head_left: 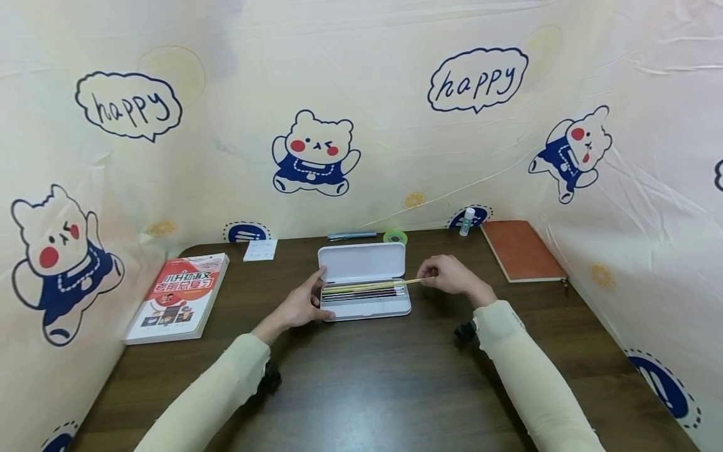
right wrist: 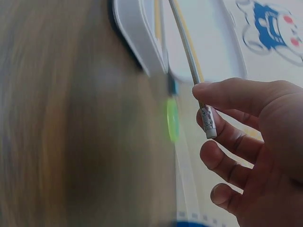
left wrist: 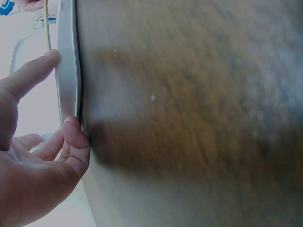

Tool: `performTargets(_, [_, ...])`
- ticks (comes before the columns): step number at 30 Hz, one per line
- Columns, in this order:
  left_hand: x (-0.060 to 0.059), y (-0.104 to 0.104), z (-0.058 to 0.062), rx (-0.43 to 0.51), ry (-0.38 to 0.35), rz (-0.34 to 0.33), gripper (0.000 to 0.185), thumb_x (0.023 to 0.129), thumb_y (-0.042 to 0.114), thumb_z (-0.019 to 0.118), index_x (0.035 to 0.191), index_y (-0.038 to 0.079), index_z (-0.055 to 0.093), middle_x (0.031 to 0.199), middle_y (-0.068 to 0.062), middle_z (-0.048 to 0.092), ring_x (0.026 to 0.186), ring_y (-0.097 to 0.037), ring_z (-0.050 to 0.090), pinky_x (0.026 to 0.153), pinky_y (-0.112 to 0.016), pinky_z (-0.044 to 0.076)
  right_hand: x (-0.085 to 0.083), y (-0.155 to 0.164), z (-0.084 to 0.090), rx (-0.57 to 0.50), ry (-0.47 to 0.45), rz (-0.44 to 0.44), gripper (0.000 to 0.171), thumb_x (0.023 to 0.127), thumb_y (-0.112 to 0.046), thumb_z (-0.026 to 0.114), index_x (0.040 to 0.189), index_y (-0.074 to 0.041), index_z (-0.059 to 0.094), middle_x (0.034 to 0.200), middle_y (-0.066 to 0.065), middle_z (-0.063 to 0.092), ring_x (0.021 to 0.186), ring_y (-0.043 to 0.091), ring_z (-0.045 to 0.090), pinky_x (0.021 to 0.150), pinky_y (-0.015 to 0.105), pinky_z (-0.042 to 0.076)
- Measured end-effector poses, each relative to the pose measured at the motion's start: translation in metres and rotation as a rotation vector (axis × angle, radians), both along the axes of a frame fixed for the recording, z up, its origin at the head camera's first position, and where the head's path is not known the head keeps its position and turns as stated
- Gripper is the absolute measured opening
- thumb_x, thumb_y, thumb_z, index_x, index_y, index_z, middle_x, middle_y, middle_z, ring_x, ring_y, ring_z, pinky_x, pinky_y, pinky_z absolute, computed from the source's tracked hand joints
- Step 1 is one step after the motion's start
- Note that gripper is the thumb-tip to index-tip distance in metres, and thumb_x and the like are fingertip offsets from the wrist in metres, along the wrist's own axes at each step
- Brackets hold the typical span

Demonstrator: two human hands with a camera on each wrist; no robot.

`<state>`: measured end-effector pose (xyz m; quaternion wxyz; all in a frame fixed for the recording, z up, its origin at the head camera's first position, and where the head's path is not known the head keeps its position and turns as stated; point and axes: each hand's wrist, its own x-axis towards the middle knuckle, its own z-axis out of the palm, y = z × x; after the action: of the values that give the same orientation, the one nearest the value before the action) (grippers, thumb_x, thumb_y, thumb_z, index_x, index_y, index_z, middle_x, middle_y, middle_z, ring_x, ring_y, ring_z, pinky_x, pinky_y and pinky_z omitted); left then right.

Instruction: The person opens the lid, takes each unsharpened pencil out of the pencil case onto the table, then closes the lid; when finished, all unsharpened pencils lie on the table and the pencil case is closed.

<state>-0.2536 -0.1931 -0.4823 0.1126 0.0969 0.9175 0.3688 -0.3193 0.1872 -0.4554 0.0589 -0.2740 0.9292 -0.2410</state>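
Case (head_left: 364, 300): lying open mid-table.
Left hand (head_left: 299, 306): fingers spread, touching the case at 9 o'clock.
Right hand (head_left: 452, 276): pinching a pencil (head_left: 384, 285) at 3 o'clock.

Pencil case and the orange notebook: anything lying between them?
Only the right hand, pinching a pencil over the pencil case; otherwise bare table up to the orange notebook. Head view.

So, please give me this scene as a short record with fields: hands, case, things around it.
left hand: left hand touches the left end of the white plastic pencil case
right hand: right hand pinches a yellow wooden pencil by its eraser end
case: open, lid up, pencils inside
surface: dark wooden table
left side: red and white book
right side: brown notebook
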Motion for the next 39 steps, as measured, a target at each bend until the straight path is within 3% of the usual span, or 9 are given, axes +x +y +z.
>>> performTargets(9, [-0.001, -0.002, -0.001, 0.018, -0.011, 0.008, 0.112, 0.076, 0.025, 0.088, 0.161, 0.021, 0.015, 0.144, -0.013, 0.052, 0.088, -0.018, 0.055, 0.076, -0.03, 0.046, -0.004, 0.058, -0.003, -0.053, -0.015, -0.099, 0.005, 0.091, -0.015, 0.072, 0.095, -0.015, 0.074, 0.087, 0.0, 0.071, 0.078, 0.016, 0.055, 0.07, 0.032, 0.046])
performTargets(18, [0.0, 0.0, 0.001, 0.018, -0.027, 0.023, 0.112, 0.076, 0.024, 0.088, 0.16, 0.023, 0.016, 0.145, -0.012, 0.052, 0.09, -0.019, 0.054, 0.078, -0.03, 0.044, -0.002, 0.097, -0.006, -0.056, -0.085, -0.157, 0.009, 0.092, -0.011, 0.069, 0.1, -0.008, 0.074, 0.091, 0.004, 0.072, 0.081, 0.019, 0.056, 0.073, 0.033, 0.047])
performTargets(25, [-0.001, 0.0, 0.002, 0.014, -0.025, 0.025, 0.112, 0.076, 0.023, 0.089, 0.161, 0.022, 0.016, 0.145, -0.012, 0.052, 0.095, -0.02, 0.054, 0.081, -0.031, 0.044, -0.003, 0.109, -0.013, -0.032, -0.101, -0.202, 0.008, 0.091, -0.011, 0.069, 0.096, -0.009, 0.075, 0.089, 0.003, 0.072, 0.08, 0.018, 0.056, 0.073, 0.032, 0.046])
performTargets(39, [0.001, -0.003, 0.002, 0.024, -0.022, 0.029, 0.107, 0.078, 0.026, 0.087, 0.16, 0.021, 0.018, 0.144, -0.013, 0.051, 0.098, -0.021, 0.054, 0.083, -0.032, 0.044, -0.012, 0.107, -0.021, 0.03, -0.111, -0.211, 0.005, 0.09, -0.011, 0.071, 0.093, -0.011, 0.075, 0.09, 0.004, 0.073, 0.082, 0.017, 0.058, 0.078, 0.034, 0.045])
